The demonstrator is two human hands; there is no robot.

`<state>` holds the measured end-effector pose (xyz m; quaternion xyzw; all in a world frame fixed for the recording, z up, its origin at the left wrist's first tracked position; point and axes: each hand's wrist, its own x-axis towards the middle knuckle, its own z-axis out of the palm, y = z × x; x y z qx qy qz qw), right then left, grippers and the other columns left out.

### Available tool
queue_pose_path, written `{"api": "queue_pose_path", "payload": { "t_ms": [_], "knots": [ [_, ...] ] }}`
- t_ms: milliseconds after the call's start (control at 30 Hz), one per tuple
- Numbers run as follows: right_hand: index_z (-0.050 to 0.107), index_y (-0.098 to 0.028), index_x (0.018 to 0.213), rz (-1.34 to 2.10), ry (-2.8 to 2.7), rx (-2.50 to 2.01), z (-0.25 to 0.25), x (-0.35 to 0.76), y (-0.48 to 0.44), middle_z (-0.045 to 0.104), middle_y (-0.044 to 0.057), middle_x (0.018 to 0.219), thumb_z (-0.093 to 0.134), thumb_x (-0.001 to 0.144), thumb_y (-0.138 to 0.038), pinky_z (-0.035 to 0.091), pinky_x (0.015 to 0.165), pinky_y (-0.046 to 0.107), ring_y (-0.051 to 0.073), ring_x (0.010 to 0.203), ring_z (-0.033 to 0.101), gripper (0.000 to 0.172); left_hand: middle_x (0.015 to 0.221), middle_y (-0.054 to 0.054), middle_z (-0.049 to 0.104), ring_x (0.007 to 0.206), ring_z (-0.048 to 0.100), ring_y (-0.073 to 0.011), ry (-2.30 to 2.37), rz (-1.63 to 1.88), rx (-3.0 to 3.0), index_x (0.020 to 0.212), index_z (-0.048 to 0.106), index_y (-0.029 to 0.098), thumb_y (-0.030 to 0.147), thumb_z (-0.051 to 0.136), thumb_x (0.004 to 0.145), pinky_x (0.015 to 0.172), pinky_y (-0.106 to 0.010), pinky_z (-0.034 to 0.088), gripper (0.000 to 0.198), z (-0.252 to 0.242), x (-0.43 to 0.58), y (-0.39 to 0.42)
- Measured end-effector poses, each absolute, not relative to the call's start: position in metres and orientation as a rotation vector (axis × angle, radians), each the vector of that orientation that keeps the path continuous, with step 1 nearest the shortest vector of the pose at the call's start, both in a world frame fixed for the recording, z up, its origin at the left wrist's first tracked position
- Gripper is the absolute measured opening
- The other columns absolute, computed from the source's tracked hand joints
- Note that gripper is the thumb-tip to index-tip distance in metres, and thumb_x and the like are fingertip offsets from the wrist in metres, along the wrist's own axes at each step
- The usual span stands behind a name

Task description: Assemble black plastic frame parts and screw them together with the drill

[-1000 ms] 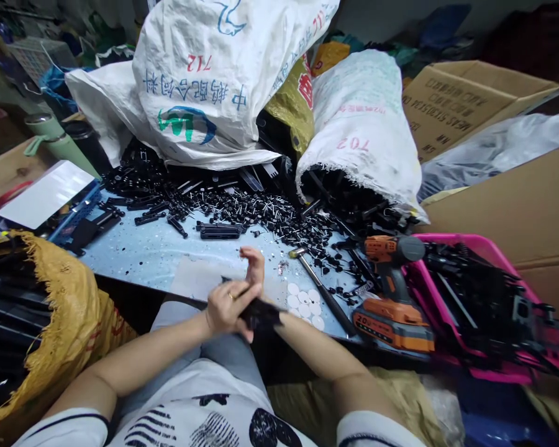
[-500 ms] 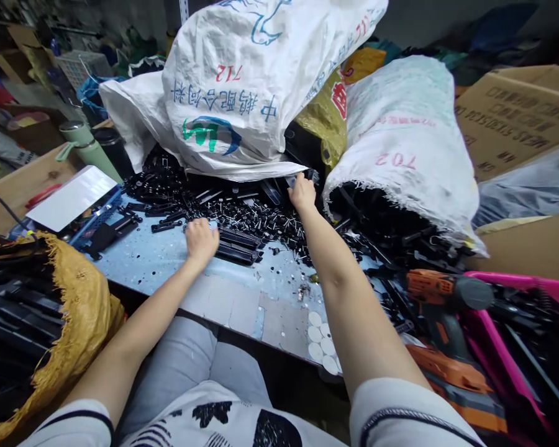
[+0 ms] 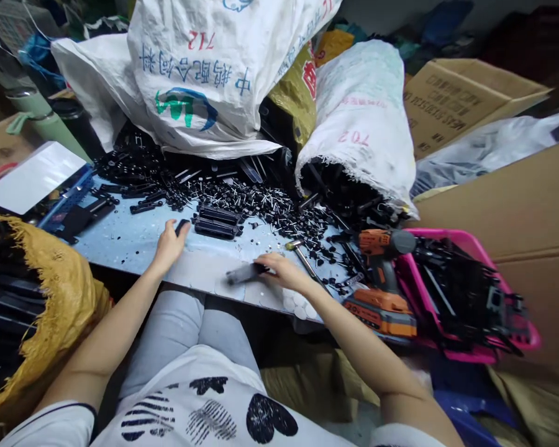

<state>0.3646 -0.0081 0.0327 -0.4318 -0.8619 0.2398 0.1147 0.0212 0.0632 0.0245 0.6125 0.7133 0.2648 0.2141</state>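
My left hand (image 3: 170,245) is closed around a small black plastic part (image 3: 182,227), just above the blue work surface near its front edge. In my right hand (image 3: 279,271) is a long black plastic piece (image 3: 246,273), blurred by motion and pointing left over the grey front strip. Between the hands and a little farther back lie several long black plastic bars (image 3: 217,222), side by side. Behind them spreads a heap of small black pieces with metal pins (image 3: 261,202). A hammer (image 3: 305,256) rests just beyond my right hand.
An orange cordless drill (image 3: 377,279) stands on the right beside a pink basket (image 3: 466,239) of black parts. White woven sacks (image 3: 205,74) crowd the back. A yellow sack (image 3: 69,273) holds long black parts on the left. A blue tray (image 3: 69,198) sits at the left.
My right hand has come back from the sack's mouth to the front edge, now with a long black piece. My left hand has moved left, off the bars, holding a small black part.
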Motion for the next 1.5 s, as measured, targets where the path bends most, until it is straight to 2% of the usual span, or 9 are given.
{"api": "queue_pose_path", "payload": {
  "t_ms": [233, 367, 467, 567, 733, 1033, 1167, 1333, 1500],
  "knots": [
    [0.028, -0.009, 0.146, 0.431, -1.871, -2.345, 0.023, 0.293, -0.024, 0.062, 0.020, 0.109, 0.046, 0.088, -0.053, 0.047, 0.084, 0.045, 0.033, 0.099, 0.060, 0.075, 0.102, -0.010, 0.065, 0.099, 0.060, -0.0214, 1.436, 0.986, 1.821, 0.106, 0.062, 0.016, 0.029, 0.048, 0.090, 0.088, -0.034, 0.047, 0.025, 0.024, 0.085, -0.011],
    [0.043, -0.021, 0.139, 0.839, -1.681, -1.974, 0.025, 0.273, -0.014, 0.059, 0.012, 0.118, 0.043, 0.089, -0.042, 0.047, 0.088, 0.040, 0.025, 0.099, 0.061, 0.054, 0.103, -0.009, 0.063, 0.070, 0.062, -0.0132, 1.313, 0.976, 1.745, 0.119, 0.060, 0.015, 0.031, 0.043, 0.093, 0.075, -0.030, 0.052, 0.035, 0.026, 0.100, -0.023],
    [0.038, -0.025, 0.142, 1.297, -1.361, -1.450, 0.028, 0.269, -0.023, 0.064, 0.006, 0.101, 0.034, 0.092, -0.048, 0.053, 0.071, 0.032, 0.017, 0.078, 0.063, 0.055, 0.103, -0.007, 0.062, 0.048, 0.053, -0.0060, 1.238, 0.949, 1.660, 0.127, 0.056, 0.016, 0.036, 0.044, 0.093, 0.056, -0.024, 0.050, 0.041, 0.032, 0.103, -0.027],
    [0.039, -0.021, 0.141, 1.462, -1.159, -1.222, 0.033, 0.268, -0.033, 0.062, 0.004, 0.081, 0.037, 0.089, -0.058, 0.053, 0.058, 0.028, 0.014, 0.063, 0.059, 0.064, 0.100, -0.007, 0.063, 0.062, 0.059, -0.0105, 1.238, 0.986, 1.741, 0.126, 0.057, 0.017, 0.033, 0.048, 0.092, 0.063, -0.025, 0.051, 0.039, 0.040, 0.104, -0.031],
    [0.052, -0.028, 0.132, 1.298, -1.491, -1.107, 0.042, 0.280, -0.037, 0.058, 0.003, 0.094, 0.052, 0.084, -0.054, 0.053, 0.054, 0.025, 0.011, 0.065, 0.055, 0.054, 0.096, -0.008, 0.062, 0.091, 0.060, -0.0177, 1.249, 0.965, 1.993, 0.127, 0.058, 0.019, 0.029, 0.045, 0.093, 0.083, -0.029, 0.048, 0.037, 0.056, 0.104, -0.039],
    [0.035, -0.035, 0.143, 1.014, -1.624, -1.166, 0.038, 0.262, -0.057, 0.053, 0.006, 0.112, 0.041, 0.091, -0.052, 0.056, 0.064, 0.034, 0.014, 0.069, 0.057, 0.056, 0.100, -0.010, 0.060, 0.092, 0.059, -0.0167, 1.278, 1.270, 1.998, 0.127, 0.056, 0.019, 0.031, 0.034, 0.097, 0.084, -0.029, 0.049, 0.039, 0.061, 0.118, -0.050],
    [0.032, -0.038, 0.144, 0.951, -1.820, -1.263, 0.032, 0.268, -0.036, 0.053, 0.003, 0.127, 0.033, 0.094, -0.047, 0.054, 0.083, 0.037, 0.022, 0.100, 0.060, 0.050, 0.103, -0.011, 0.061, 0.097, 0.059, -0.0184, 1.352, 1.252, 1.940, 0.126, 0.056, 0.019, 0.032, 0.034, 0.097, 0.088, -0.032, 0.048, 0.038, 0.043, 0.118, -0.043],
    [0.045, -0.015, 0.133, 0.548, -1.593, -1.776, 0.048, 0.350, 0.057, 0.049, 0.016, 0.134, 0.040, 0.094, -0.033, 0.038, 0.100, 0.043, 0.024, 0.118, 0.049, 0.042, 0.119, -0.017, 0.054, 0.104, 0.059, -0.0238, 1.695, 1.033, 1.836, 0.137, 0.042, 0.017, 0.029, 0.034, 0.095, 0.087, -0.040, 0.049, 0.044, 0.019, 0.111, -0.041],
    [0.038, 0.002, 0.125, 0.402, -1.035, -2.104, 0.066, 0.432, 0.138, 0.060, 0.026, 0.108, 0.053, 0.089, -0.033, 0.038, 0.093, 0.040, 0.018, 0.096, 0.057, 0.052, 0.134, -0.012, 0.050, 0.127, 0.041, -0.0301, 1.249, 0.476, 2.564, 0.133, 0.049, 0.027, 0.018, 0.047, 0.088, 0.108, -0.059, 0.019, 0.045, 0.027, 0.113, -0.022]
  ]
}}
